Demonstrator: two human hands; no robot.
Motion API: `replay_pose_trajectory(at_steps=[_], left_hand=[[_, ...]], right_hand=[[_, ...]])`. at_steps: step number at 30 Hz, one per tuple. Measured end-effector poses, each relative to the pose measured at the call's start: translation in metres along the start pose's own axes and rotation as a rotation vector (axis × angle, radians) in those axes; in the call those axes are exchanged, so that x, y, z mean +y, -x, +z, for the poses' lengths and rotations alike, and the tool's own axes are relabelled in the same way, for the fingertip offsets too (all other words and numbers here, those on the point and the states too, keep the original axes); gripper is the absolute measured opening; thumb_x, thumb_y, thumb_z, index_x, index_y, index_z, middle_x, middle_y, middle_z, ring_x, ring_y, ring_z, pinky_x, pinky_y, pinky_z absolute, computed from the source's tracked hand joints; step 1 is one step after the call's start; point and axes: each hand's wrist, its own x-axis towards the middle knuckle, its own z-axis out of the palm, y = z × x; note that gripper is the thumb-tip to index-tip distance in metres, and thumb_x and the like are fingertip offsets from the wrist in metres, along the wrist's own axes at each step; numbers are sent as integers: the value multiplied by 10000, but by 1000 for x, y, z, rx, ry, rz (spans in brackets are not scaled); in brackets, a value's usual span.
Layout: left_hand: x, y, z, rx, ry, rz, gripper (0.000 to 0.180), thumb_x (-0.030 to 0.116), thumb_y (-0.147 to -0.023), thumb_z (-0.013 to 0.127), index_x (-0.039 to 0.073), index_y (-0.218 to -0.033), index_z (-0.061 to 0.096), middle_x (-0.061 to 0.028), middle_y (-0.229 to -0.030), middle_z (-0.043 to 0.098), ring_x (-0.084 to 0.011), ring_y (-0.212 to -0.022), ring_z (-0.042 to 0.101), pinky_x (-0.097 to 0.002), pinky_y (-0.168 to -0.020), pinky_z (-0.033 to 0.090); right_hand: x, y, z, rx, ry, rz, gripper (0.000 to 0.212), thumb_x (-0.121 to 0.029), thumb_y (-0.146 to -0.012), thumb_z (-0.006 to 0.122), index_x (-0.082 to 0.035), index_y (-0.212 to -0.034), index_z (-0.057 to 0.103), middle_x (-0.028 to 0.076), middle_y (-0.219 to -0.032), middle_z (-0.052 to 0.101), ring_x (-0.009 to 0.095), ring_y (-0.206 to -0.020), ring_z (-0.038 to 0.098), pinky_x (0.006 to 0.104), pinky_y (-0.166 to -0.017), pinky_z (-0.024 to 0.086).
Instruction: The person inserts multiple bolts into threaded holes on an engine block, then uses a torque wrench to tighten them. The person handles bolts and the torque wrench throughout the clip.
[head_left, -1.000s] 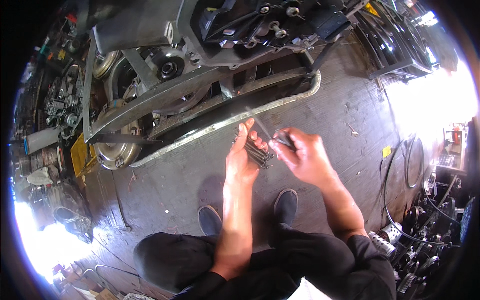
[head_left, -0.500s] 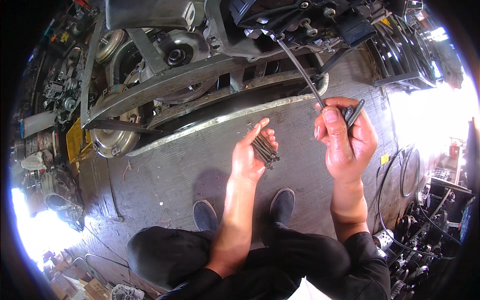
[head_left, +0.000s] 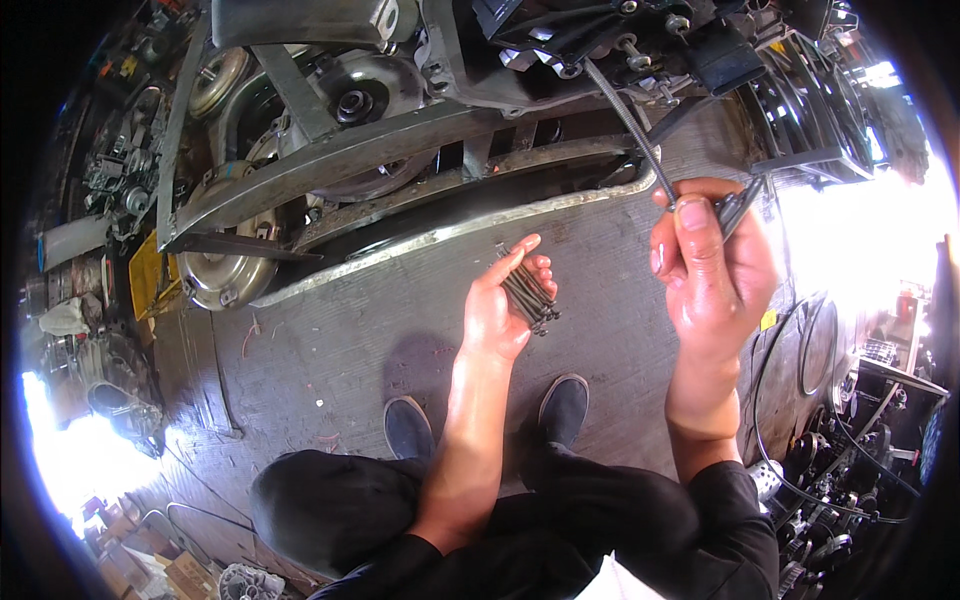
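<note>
My left hand [head_left: 497, 310] is closed around a bundle of long, thin bolts [head_left: 528, 295], their heads toward the lower right. Raised at the right, my right hand [head_left: 715, 265] pinches a long, slim metal rod [head_left: 628, 120] between thumb and fingers. The rod slants up and left, its ribbed length ending in front of the machine housing [head_left: 465, 65]; whether it touches the housing I cannot tell. Some short dark metal pieces [head_left: 735, 208] also stick out of the right hand's grip; their kind is unclear.
The housing rests on a metal frame stand [head_left: 330, 160], with round metal converter-like parts [head_left: 225, 270] below. A yellow crate [head_left: 148, 285] stands at the left. Cables [head_left: 760, 400] and piled machine parts [head_left: 830, 500] lie at the right. My shoes [head_left: 565, 410] are on the grey floor [head_left: 340, 330].
My right hand has moved a little to the right with the rod, and the rod's far end has shifted right along the housing. The left hand has hardly moved.
</note>
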Motion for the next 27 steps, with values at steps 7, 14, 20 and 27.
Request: replay_pose_trajectory(at_steps=[7,14,20,27], left_hand=[[1,1,0,7,5,4,364,187,-1036,569,-37,-1319,609,-123,-947,642,-217,-798,610,-361,-772,548],[-1,0,-1,11,2,-5,362,181,-1026,580,-35,-1313,618,-124,-944,654,-219,-787,626,-370,-771,558],[-2,0,-2,15,-11,-2,368,180,-1024,581,-36,-1320,620,-127,-938,659,-220,-781,635,-376,-766,563],[-3,0,0,45,-18,-8,367,180,-1027,577,-38,-1319,620,-139,-945,680,-229,-789,650,-380,-771,572]], right_hand=[[11,6,-2,29,42,37,133,-70,-1006,670,52,-1061,670,56,-720,660,77,-586,575,206,-518,385],[10,8,0,0,38,39,112,-35,-996,668,56,-1060,668,56,-737,666,85,-596,590,214,-526,412],[11,-10,16,-2,36,-67,83,-9,-953,724,44,-998,678,50,-715,673,77,-582,595,213,-525,437],[33,-55,37,100,499,-401,170,-150,-939,803,-2,-901,728,-42,-621,598,5,-540,507,188,-496,363]])
